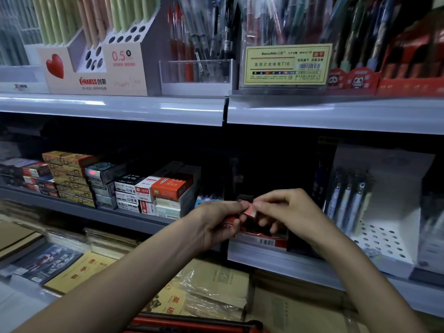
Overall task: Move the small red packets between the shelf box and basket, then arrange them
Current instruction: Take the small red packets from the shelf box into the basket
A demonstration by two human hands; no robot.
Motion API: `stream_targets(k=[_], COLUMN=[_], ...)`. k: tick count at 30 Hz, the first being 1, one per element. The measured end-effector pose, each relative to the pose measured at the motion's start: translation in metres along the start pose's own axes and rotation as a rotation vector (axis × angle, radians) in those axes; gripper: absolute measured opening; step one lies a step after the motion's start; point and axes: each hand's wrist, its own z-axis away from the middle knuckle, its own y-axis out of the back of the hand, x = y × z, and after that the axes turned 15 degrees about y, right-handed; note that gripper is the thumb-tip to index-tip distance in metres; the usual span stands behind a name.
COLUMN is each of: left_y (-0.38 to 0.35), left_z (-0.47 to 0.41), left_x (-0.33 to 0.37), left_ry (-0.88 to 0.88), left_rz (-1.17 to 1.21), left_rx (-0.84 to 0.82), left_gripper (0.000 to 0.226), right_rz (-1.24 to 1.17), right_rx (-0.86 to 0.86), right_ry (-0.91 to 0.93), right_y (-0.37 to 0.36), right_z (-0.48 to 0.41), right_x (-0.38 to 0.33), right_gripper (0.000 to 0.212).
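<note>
Left hand (pixel 217 224) and right hand (pixel 288 212) pinch a red packet (pixel 250 211) between them.

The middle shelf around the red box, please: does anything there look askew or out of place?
Mostly tidy. One oddity: the dark box topping the stacked boxes to the left sits tilted, not flat. Both hands, left and right, pinch a small red packet over the red shelf box; nothing spilled.

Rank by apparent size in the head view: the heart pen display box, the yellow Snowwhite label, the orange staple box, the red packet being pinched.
1. heart pen display box
2. yellow Snowwhite label
3. orange staple box
4. red packet, mostly hidden by both hands
</note>
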Motion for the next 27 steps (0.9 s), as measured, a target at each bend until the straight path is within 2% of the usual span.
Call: stream_targets(k=[3, 6, 9, 11, 17, 23, 25, 27], left_y=[-0.005, -0.005, 0.002, 0.006, 0.005, 0.004, 0.002, -0.001], left_z=[0.001, 0.001, 0.0, 0.001, 0.014, 0.021, 0.022, 0.024], left_x=[0.0, 0.002, 0.004, 0.004, 0.009, 0.011, 0.01, 0.008], left_ry=[0.012, 0.091, 0.117, 0.112, 0.036, 0.011, 0.008, 0.009], left_rz=[-0.021, 0.077, 0.183, 0.231, 0.271, 0.252, 0.234, 0.203], left_rx=[-0.027, -0.036, -0.027, -0.026, -0.108, -0.075, -0.071, -0.094], left_gripper=[0.005, 0.007, 0.039, 0.048, 0.019, 0.009, 0.012, 0.012], right_rz=[-0.05, 0.013, 0.324, 0.509, 0.77, 0.776, 0.762, 0.658], right_rx=[0.015, 0.057, 0.078, 0.016, -0.183, -0.322, -0.297, -0.178], right_ry=[-0.051, -0.087, 0.001, 0.042, 0.131, 0.159, 0.143, 0.166], right_y=[-0.001, 0.002, 0.009, 0.01, -0.002, 0.0, 0.002, 0.001], right_z=[0.002, 0.001, -0.001, 0.001, 0.003, 0.002, 0.002, 0.002], right_x=[-0.001, 0.005, 0.01, 0.009, 0.017, 0.024, 0.024, 0.019], right_gripper=[0.011, 0.013, 0.013, 0.016, 0.028, 0.02, 0.021, 0.019])
